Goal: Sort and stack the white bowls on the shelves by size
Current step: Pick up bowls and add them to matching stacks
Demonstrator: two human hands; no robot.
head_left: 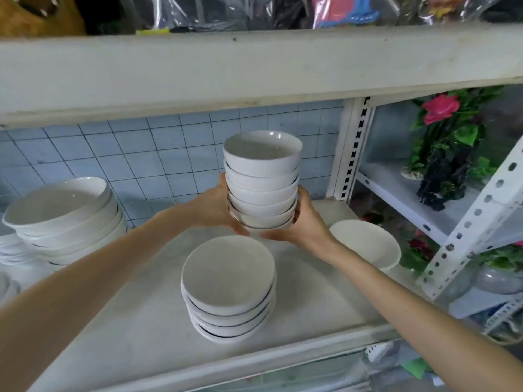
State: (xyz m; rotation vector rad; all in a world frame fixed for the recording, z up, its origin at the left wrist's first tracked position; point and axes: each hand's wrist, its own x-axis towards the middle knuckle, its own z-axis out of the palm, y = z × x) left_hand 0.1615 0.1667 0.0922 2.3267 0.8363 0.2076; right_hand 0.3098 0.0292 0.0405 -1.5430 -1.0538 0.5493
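The white shelf [127, 321] carries a short stack of shallow bowls [227, 278] near its front middle. A stack of wide bowls [65, 213] stands at the left near the tiled wall [169, 154]. A single bowl [365, 244] sits at the right, near the post [351, 148].

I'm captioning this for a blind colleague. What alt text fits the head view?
A person's left hand and right hand grip a tall stack of small white ceramic bowls at a white shelf board. A shorter stack of wider white bowls stands nearer, a stack of large white bowls at left.
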